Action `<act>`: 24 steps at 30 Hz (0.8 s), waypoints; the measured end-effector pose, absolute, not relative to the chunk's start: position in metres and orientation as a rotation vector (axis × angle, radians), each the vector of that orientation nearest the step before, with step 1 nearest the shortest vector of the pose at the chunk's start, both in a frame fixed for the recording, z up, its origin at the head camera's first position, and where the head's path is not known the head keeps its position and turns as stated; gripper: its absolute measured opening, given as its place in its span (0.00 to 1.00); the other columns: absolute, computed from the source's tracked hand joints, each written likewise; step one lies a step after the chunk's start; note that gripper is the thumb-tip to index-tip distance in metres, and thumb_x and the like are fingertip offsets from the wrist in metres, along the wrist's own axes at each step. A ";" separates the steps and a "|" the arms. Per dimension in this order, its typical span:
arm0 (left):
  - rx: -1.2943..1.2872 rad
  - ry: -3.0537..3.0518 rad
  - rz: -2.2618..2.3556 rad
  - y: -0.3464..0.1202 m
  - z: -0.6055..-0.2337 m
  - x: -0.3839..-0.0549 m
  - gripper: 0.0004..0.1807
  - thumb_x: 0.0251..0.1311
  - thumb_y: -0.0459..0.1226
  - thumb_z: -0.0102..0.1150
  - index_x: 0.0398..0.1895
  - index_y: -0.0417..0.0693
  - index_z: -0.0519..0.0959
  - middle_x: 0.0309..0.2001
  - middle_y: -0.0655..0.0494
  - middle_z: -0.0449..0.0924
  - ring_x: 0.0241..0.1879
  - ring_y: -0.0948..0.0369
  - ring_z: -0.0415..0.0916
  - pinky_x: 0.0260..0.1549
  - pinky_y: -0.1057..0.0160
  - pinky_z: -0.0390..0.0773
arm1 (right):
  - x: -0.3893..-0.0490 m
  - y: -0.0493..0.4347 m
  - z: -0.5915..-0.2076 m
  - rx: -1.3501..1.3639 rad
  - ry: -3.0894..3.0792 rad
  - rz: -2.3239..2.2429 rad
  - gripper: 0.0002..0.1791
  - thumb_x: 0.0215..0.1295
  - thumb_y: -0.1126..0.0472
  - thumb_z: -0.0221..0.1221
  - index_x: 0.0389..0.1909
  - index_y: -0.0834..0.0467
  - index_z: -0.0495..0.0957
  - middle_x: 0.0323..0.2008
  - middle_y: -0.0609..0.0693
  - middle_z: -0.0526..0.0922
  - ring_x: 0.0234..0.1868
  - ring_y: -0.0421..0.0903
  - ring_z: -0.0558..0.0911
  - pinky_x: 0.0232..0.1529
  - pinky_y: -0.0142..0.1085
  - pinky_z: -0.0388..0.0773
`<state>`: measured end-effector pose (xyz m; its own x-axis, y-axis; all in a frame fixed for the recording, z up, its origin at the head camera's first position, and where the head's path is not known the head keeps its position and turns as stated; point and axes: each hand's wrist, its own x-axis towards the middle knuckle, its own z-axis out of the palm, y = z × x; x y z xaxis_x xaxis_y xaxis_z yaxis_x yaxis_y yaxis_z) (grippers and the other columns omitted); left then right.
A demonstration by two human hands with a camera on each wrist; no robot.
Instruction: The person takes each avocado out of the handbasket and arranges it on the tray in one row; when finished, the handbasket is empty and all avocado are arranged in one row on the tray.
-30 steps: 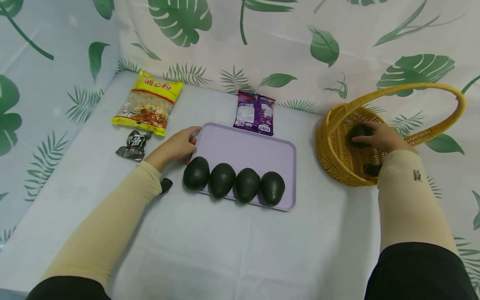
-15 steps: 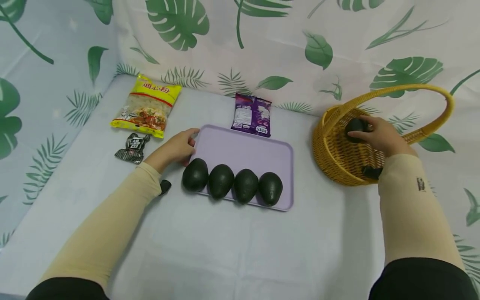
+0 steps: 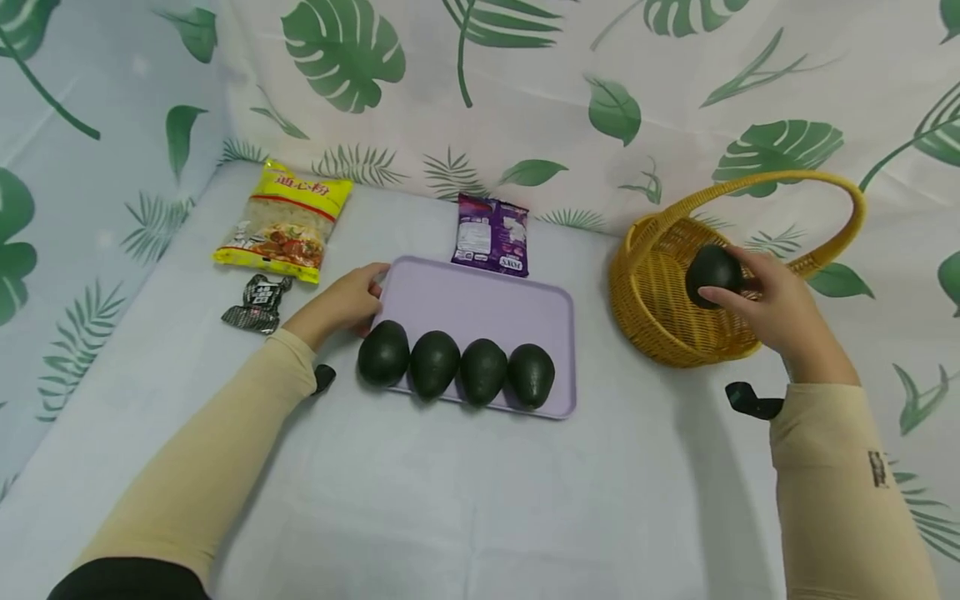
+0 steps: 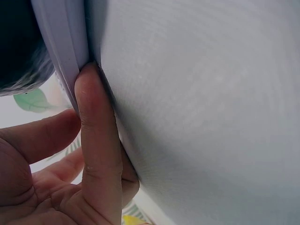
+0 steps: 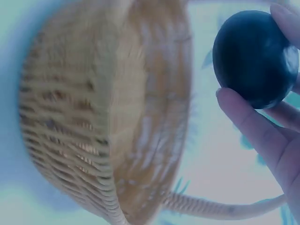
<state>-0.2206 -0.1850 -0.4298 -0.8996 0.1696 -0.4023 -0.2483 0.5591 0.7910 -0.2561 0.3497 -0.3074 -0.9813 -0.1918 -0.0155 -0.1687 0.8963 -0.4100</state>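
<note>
My right hand (image 3: pixel 795 312) grips a dark green avocado (image 3: pixel 712 276) between thumb and fingers, over the yellow wicker basket (image 3: pixel 647 329). In the right wrist view the avocado (image 5: pixel 255 58) is clear of the basket's rim (image 5: pixel 112 154). At the left end of the lilac tray (image 3: pixel 480 292), my left hand (image 3: pixel 348 302) holds the edge; its fingertips touch the tray rim (image 4: pixel 63 47) in the left wrist view. Several more avocados (image 3: pixel 482 372) stand in a row along the tray's near side.
Behind the tray lies a purple snack packet (image 3: pixel 491 235). A yellow pasta bag (image 3: pixel 285 221) and a small black packet (image 3: pixel 258 304) lie to the left on the white tabletop (image 3: pixel 420 500). The basket's tall handle (image 3: pixel 817 177) arches to the right.
My right hand has lifted the avocado out of the basket's inside and drawn back toward me. My left hand stays at the tray. The whole head view has shifted slightly.
</note>
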 end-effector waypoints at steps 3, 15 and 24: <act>-0.064 2.356 1.299 -0.185 -0.430 -0.221 0.41 0.60 0.25 0.46 0.79 0.47 0.49 0.49 0.43 0.63 0.32 0.53 0.71 0.24 0.61 0.82 | -0.228 0.337 -0.307 -0.376 3.050 -0.771 0.43 0.63 0.52 0.67 0.76 0.51 0.59 0.66 0.66 0.66 0.58 0.65 0.74 0.45 0.21 0.76; -0.063 2.343 1.314 -0.185 -0.431 -0.221 0.42 0.60 0.24 0.46 0.79 0.46 0.49 0.48 0.43 0.63 0.27 0.56 0.70 0.22 0.62 0.80 | -0.153 0.268 -0.381 -0.711 2.931 -1.041 0.40 0.56 0.65 0.71 0.70 0.62 0.67 0.60 0.62 0.72 0.55 0.49 0.76 0.44 0.14 0.73; -0.070 2.340 1.307 -0.183 -0.428 -0.221 0.41 0.61 0.24 0.47 0.79 0.45 0.48 0.48 0.43 0.63 0.31 0.54 0.69 0.23 0.62 0.81 | -0.135 0.244 -0.419 -0.669 2.934 -1.047 0.39 0.55 0.62 0.72 0.68 0.62 0.69 0.59 0.58 0.74 0.51 0.55 0.80 0.48 0.49 0.81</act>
<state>-0.2211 -0.1833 -0.4284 -0.8946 0.1736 -0.4118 -0.2596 0.5481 0.7951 -0.1351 0.2444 -0.4192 -0.9110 -0.3716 0.1790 -0.4010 0.6963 -0.5952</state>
